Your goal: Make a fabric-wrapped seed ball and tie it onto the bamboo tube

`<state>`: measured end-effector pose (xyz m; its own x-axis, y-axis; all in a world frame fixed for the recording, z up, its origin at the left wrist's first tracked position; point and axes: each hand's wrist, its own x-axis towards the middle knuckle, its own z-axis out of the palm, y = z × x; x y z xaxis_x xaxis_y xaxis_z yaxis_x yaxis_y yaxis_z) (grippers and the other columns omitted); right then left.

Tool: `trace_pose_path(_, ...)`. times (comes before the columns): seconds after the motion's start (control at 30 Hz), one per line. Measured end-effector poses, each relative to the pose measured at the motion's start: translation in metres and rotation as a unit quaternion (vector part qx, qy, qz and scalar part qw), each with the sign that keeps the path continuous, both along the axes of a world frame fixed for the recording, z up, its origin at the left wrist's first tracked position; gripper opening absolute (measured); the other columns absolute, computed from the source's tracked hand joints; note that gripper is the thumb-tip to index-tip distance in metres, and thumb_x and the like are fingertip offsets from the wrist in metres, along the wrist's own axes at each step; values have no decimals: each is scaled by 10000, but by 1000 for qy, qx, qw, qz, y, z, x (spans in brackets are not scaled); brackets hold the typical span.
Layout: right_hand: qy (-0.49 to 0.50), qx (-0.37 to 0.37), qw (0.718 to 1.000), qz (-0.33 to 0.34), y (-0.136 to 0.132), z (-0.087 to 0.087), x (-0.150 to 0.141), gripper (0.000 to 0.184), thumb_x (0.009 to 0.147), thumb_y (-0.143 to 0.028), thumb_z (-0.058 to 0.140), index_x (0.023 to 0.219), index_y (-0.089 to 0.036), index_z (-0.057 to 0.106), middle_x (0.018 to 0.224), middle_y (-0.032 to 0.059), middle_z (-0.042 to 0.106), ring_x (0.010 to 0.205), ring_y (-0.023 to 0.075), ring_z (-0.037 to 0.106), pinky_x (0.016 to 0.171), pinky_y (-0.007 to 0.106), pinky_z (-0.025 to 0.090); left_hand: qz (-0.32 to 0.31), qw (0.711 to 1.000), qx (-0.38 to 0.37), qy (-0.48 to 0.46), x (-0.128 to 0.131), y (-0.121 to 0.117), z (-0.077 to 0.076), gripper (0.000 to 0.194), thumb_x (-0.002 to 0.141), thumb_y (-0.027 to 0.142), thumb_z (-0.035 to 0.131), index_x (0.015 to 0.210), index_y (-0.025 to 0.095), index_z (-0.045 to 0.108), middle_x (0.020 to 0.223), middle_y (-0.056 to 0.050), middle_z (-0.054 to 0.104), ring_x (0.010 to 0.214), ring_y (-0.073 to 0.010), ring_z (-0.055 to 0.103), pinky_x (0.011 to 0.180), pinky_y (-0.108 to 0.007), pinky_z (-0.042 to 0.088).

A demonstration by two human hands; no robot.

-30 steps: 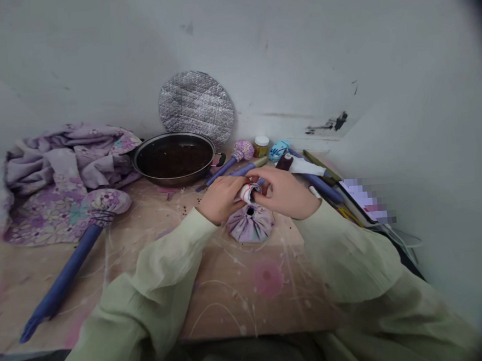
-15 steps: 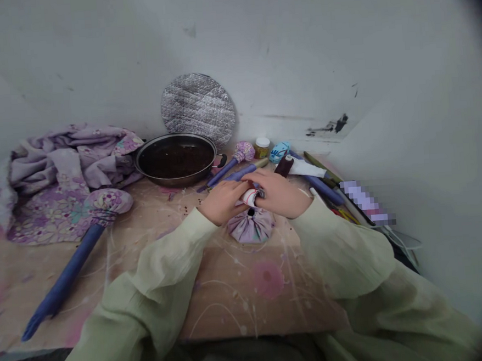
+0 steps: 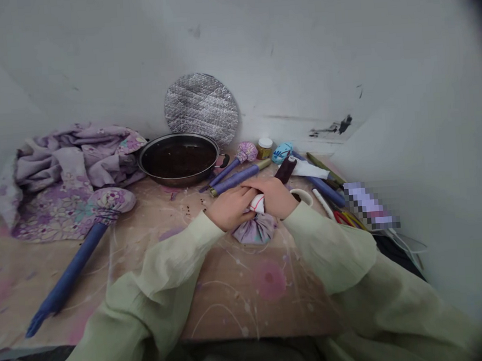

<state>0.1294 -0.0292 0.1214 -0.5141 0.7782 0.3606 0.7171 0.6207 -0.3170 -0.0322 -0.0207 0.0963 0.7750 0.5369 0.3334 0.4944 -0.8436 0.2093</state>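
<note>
In front of me a gathered purple floral cloth bundle (image 3: 256,230) rests on the table, its pleats drawn together at the top. Directly above its neck sits a white cloth piece with red lines (image 3: 257,203). My left hand (image 3: 231,208) curls around the left side of the white piece, thumb near the bundle's neck. My right hand (image 3: 274,196) is cupped against the other side, its fingers meeting the left ones over the top. Most of the right fingertips are hidden. A dark thread spool (image 3: 286,169) and a white cup (image 3: 302,197) are near my right hand.
A dark pan (image 3: 179,160) stands behind, with a silver round mat (image 3: 202,109) against the wall. Left are crumpled floral cloth (image 3: 55,182) and a blue-handled cloth-headed stick (image 3: 70,277). A lidded jar (image 3: 264,148), blue wrapped rods (image 3: 236,178) and tools crowd the back right.
My hands have come down onto the bundle, and the dark hole at its top is now covered. My right hand has shifted left, leaving the white cup in view.
</note>
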Motion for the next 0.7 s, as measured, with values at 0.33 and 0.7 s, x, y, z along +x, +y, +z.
trace_pose_path(0.33,52,-20,998,-34,-2,-3,5,336,681,-96,602,997,-159,697,959,78,732,861,234,683,810,349,514,-19,999,-36,-20,-3,1,7,296,769,224,554,1039,112,506,1047,-145,614,993,-268,588,821,-385,477)
trace_pose_path(0.7,177,-38,975,-125,-9,-1,22,142,647,-174,663,776,-168,721,739,27,725,656,175,651,641,281,491,73,996,-55,-9,-14,10,10,263,786,335,569,983,166,533,981,-74,635,894,-218,608,735,-316,467)
